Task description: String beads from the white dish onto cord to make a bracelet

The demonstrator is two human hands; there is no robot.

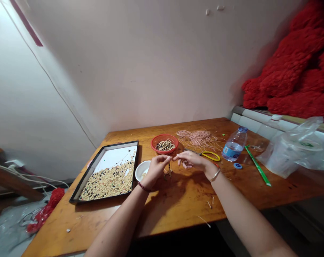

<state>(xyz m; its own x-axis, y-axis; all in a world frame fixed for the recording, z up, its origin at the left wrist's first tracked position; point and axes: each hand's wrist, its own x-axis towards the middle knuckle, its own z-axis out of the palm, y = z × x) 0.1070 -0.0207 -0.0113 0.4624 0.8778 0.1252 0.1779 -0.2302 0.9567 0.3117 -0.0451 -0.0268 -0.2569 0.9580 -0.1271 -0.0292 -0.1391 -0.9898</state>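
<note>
Thumb and fingers of my left hand point(159, 167) are pinched on the top of a short beaded string point(169, 167), which hangs down over the table. Just right of it is my right hand point(190, 160), its index finger reaching to the left hand's fingertips and its other fingers loosely curled apart; nothing shows in it. Beside my left wrist stands a white bowl point(142, 172) with a few beads, partly hidden by the hand. Behind both hands sits a red basket point(153, 145) of beaded strings point(165, 145).
On the wooden table point(183, 214), a black-edged tray point(136, 153) of beads lies left. Pink cord point(198, 138), yellow-handled scissors point(211, 156), a water bottle point(234, 144), a blue cap point(237, 166), a green strip point(258, 166) and a plastic bag point(282, 160) lie right.
</note>
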